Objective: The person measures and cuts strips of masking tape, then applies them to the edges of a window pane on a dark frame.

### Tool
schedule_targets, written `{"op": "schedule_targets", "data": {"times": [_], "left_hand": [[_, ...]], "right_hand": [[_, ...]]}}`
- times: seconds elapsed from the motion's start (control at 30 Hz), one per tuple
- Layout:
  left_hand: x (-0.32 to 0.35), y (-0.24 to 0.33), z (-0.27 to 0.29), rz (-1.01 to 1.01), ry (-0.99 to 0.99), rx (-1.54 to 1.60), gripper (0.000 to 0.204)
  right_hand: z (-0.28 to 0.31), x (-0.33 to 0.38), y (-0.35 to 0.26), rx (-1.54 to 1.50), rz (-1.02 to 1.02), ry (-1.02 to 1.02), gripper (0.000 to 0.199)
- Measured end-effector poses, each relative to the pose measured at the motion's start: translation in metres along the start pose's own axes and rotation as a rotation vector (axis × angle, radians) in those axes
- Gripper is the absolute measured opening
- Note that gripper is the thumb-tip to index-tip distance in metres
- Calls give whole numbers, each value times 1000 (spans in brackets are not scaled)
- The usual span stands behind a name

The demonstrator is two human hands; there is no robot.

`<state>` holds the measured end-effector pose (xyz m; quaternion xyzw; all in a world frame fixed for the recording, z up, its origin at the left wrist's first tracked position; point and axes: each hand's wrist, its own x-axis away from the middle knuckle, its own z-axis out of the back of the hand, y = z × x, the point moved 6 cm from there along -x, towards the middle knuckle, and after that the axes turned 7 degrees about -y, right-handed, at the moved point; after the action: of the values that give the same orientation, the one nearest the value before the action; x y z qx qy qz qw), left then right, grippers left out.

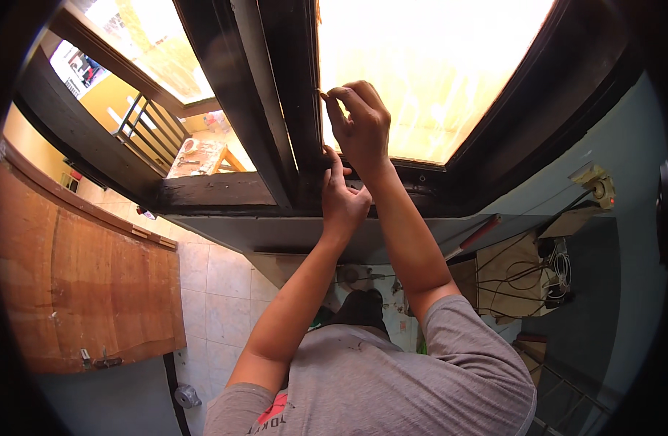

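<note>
Your right hand (361,120) is up at the left edge of the bright window pane (435,80), thumb and index finger brought together on a small yellowish bit (322,94), the other fingers curled. That bit sits where the pane's left edge meets the dark window frame (294,87), a little way above the pane's lower left corner; whether it is part of a longer strip, you cannot tell from here. Your left hand (345,200) is just below, close to that same corner, its index finger stretched upward with the tip at the pane's edge and its thumb set apart to the right; whether it pinches anything is unclear. Both forearms reach up from your grey shirt (399,370), the right one passing in front of the frame's lower edge. Beyond the opening to the left, a spattered table (216,154) stands near a dark railing (148,123). Lower left is a wooden panel (108,283) beside pale floor tiles (225,280); to your right, tangled cables (559,272) hang near the wall.
</note>
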<state>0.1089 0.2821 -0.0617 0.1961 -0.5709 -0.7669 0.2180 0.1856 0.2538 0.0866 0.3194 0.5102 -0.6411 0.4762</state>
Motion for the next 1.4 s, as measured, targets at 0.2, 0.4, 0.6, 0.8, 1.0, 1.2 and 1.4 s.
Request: {"op": "schedule_targets", "data": {"times": [0.2, 0.4, 0.6, 0.8, 1.0, 1.2, 1.4], "left_hand": [[1, 3, 0, 13, -20, 21, 122], [0, 1, -1, -27, -12, 3, 126], [-5, -7, 0, -83, 27, -104, 127], [-2, -5, -6, -24, -32, 54, 120], [0, -2, -6, -93, 25, -35, 118], [-4, 6, -6, -121, -43, 46, 119], [-5, 3, -6, 11, -6, 7, 87]], "right_hand": [[0, 1, 2, -8, -4, 3, 9], [-1, 2, 3, 6, 14, 36, 8], [-4, 3, -1, 21, -6, 84, 8], [14, -11, 1, 60, -139, 79, 23], [22, -34, -5, 82, -352, -72, 24], [16, -16, -10, 264, -147, -66, 32], [16, 19, 6, 266, 96, -184, 30]]}}
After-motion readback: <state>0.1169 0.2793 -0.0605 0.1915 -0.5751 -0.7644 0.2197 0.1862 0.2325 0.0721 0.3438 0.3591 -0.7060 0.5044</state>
